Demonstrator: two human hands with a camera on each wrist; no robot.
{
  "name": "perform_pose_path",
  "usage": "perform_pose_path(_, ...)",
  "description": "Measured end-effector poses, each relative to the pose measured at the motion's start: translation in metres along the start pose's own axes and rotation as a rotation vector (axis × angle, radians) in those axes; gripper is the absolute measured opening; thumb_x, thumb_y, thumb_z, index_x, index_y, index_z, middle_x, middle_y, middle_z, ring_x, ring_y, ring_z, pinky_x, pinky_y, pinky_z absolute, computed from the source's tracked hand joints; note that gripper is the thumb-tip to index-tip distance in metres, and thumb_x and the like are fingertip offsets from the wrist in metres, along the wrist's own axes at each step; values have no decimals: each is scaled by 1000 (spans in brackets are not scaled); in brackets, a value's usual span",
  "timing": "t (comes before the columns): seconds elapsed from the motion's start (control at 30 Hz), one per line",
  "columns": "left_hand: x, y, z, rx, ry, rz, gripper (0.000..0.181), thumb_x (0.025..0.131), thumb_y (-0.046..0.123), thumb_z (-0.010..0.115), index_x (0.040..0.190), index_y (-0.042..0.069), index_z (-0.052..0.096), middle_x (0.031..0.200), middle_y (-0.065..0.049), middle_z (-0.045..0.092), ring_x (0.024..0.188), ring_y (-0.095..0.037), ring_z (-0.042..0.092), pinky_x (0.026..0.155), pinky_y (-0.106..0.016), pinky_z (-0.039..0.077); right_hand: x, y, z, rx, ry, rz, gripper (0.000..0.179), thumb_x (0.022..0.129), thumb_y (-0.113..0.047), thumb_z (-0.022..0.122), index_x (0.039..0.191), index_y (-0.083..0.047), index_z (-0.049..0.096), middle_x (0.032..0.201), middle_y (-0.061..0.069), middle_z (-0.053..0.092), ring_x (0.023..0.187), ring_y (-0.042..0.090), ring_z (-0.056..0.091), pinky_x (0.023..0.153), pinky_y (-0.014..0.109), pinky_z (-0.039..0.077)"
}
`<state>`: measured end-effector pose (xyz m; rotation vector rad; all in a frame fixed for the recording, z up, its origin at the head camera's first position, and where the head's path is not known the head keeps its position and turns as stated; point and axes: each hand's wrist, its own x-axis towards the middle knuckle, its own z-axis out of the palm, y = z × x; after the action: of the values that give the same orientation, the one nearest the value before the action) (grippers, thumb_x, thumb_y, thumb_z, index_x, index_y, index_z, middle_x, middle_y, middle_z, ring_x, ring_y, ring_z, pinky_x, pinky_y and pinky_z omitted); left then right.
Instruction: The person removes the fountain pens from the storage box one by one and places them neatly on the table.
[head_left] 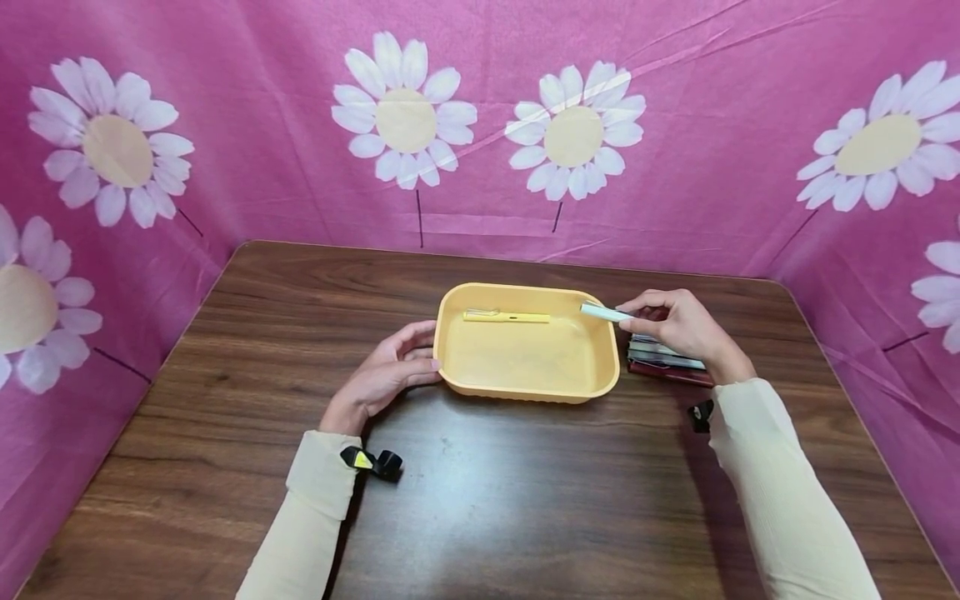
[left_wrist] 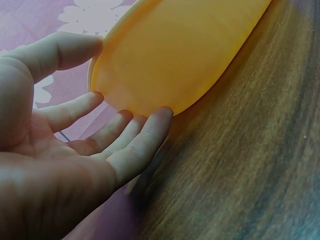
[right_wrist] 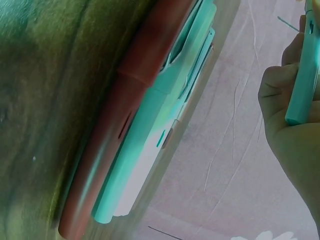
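Observation:
A yellow plastic tray (head_left: 525,394) with rounded corners stands on the table. Inside, a yellow pen (head_left: 525,317) with a metal clip lies along the far side. My left hand (head_left: 390,367) is at the tray's left end; in the left wrist view its fingertips (left_wrist: 162,114) touch the outer wall, thumb at the rim. Between thumb and fingers my right hand (head_left: 678,323) pinches a pale blue-green pen (head_left: 600,312), whose far end reaches over the tray's right rim. Under that hand, several pens lie side by side, a dark red pen (right_wrist: 100,165) nearest me and a mint pen (right_wrist: 132,155) beside it.
The brown wood-grain table (head_left: 525,500) carries everything. A pink cloth (head_left: 487,225) with white daisies hangs around its back and sides. Black straps with small devices (head_left: 386,465) sit at both wrists.

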<state>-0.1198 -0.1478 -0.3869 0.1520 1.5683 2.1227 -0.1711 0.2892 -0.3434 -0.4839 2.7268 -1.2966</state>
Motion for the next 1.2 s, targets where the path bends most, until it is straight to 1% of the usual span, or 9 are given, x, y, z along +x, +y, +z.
perform_pose_path(0.17, 0, 0, 0, -2, -9, 8, 70, 91, -15, 57, 153, -6, 28, 149, -33, 34, 123, -36, 53, 93, -37, 58, -1, 2, -2, 1, -4, -12, 19, 86, -5, 80, 104, -1, 78, 84, 3, 72, 62, 12, 59, 52, 20, 50)
perform_pose_path(0.33, 0, -1, 0, -12, -29, 22, 69, 91, -17, 56, 153, -8, 27, 149, -35, 33, 120, -34, 55, 94, -37, 58, -6, 4, -5, 7, -2, 14, 20, 85, -3, 80, 104, 1, 77, 82, 6, 72, 60, 9, 59, 49, 19, 48)
perform_pose_path(0.43, 0, -1, 0, -10, -28, 24, 69, 91, -16, 56, 153, -8, 27, 149, -35, 33, 119, -32, 56, 94, -37, 58, -9, 8, -10, -5, -5, 28, 20, 86, -4, 79, 105, 3, 76, 82, 7, 72, 61, 10, 61, 51, 19, 49)
perform_pose_path(0.53, 0, -1, 0, -10, -23, 21, 69, 91, -16, 56, 153, -8, 27, 149, -35, 33, 119, -33, 56, 94, -37, 58, -12, 14, -17, -49, 3, 53, 21, 87, -6, 79, 106, 2, 76, 84, 6, 72, 64, 11, 61, 53, 20, 50)
perform_pose_path(0.63, -1, 0, 1, -7, -14, 14, 70, 91, -16, 57, 153, -7, 28, 149, -34, 34, 120, -34, 55, 94, -37, 58, -16, 23, -25, -135, 18, 85, 21, 89, -9, 78, 108, -1, 76, 88, 7, 72, 68, 9, 59, 56, 19, 49)
perform_pose_path(0.73, -1, 0, 1, -3, -10, 5, 70, 91, -15, 58, 153, -6, 28, 149, -33, 34, 121, -35, 54, 94, -37, 58, -22, 34, -31, -191, 23, 122, 22, 91, -13, 77, 110, -1, 75, 91, 9, 72, 71, 8, 57, 58, 19, 48)
perform_pose_path(0.87, -1, -1, 1, -1, -8, 4, 69, 91, -14, 58, 153, -6, 28, 150, -33, 34, 122, -36, 54, 94, -37, 58, -26, 43, -35, -189, 32, 151, 23, 92, -14, 76, 111, -1, 75, 92, 12, 71, 71, 7, 55, 57, 20, 47)
perform_pose_path(1.0, -1, -1, 0, -4, -10, 9, 69, 91, -14, 58, 153, -7, 28, 149, -34, 33, 121, -35, 54, 94, -37, 58, -27, 48, -38, -210, 44, 149, 23, 92, -15, 76, 111, -2, 75, 93, 14, 71, 72, 7, 55, 58, 19, 47)
perform_pose_path(1.2, -2, 0, 1, -11, -18, 12, 69, 91, -14, 58, 153, -8, 27, 149, -35, 33, 122, -35, 55, 95, -38, 57, -24, 51, -45, -285, 12, 179, 26, 94, -19, 74, 115, -3, 74, 108, 21, 71, 83, 15, 60, 64, 19, 47)
